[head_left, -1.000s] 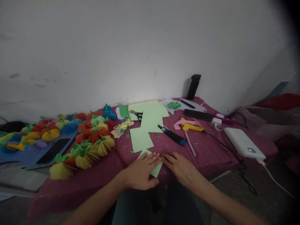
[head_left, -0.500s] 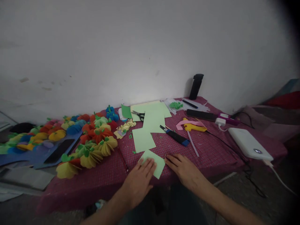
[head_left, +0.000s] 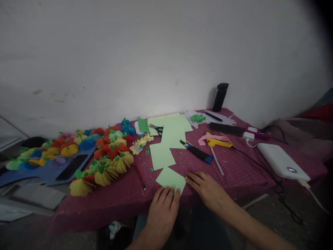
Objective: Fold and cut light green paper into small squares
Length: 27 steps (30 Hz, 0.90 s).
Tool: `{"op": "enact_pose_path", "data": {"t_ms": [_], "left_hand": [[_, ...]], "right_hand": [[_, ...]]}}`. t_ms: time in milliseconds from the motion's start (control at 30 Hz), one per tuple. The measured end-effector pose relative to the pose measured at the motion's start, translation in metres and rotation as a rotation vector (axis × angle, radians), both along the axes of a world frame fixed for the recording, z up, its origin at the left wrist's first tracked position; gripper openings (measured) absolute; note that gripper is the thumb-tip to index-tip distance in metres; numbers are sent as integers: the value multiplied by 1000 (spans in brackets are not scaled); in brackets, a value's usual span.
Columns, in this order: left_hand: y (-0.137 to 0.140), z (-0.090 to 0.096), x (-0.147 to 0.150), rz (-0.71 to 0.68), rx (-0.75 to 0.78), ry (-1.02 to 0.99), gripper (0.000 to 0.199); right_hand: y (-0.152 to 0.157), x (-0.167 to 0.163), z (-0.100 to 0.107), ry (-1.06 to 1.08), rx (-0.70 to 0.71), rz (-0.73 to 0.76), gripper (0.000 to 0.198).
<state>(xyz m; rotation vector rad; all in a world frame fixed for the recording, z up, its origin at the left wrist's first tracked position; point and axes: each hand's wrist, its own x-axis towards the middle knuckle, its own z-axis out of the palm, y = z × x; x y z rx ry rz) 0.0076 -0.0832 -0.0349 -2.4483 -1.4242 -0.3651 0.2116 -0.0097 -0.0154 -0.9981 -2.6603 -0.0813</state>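
A small pale green sheet of paper (head_left: 170, 177) lies at the table's front edge, turned at an angle. My left hand (head_left: 163, 206) rests with extended fingertips on the sheet's near edge; its fingers lie side by side. My right hand (head_left: 206, 189) lies low on the cloth with fingers stretched out, their tips touching or very close to the sheet's right corner. Beyond it lie another pale green sheet (head_left: 161, 156) and a larger green sheet (head_left: 173, 135). A blue-black utility knife (head_left: 197, 151) lies to the right of these sheets.
Colourful folded-paper pumpkins (head_left: 106, 172) crowd the left side. Black-handled scissors (head_left: 159, 129) lie on the back sheets. At right are a yellow glue gun (head_left: 220, 143), its trailing cord, a white power bank (head_left: 282, 161) and a black bottle (head_left: 220, 97). A red pencil (head_left: 139, 177) lies left of the paper.
My left hand has slid back from the middle of the small sheet to its near edge. My right hand stays by the sheet's right corner. The view has shifted slightly left.
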Motion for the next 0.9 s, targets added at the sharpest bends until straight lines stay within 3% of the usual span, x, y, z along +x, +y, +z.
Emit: {"op": "enact_pose_path", "data": {"t_ms": [100, 233, 367, 467, 633, 767, 900], "left_hand": [[9, 5, 7, -13, -8, -88, 30], [17, 13, -1, -143, 25, -93, 31], [18, 23, -20, -304, 49, -67, 28], [14, 40, -31, -297, -111, -50, 35], [13, 63, -33, -209, -346, -184, 64], [26, 59, -31, -190, -442, -239, 65], [32, 50, -32, -180, -467, -278, 60]], "right_hand": [[-2, 0, 1, 30, 3, -14, 42], [2, 5, 8, 104, -5, -12, 39], [26, 12, 22, 214, 76, -206, 31], [54, 14, 29, 198, 147, -364, 33], [87, 10, 21, 61, 56, -516, 33], [93, 13, 14, 59, -4, -519, 34], [72, 26, 26, 220, -36, -357, 40]]}}
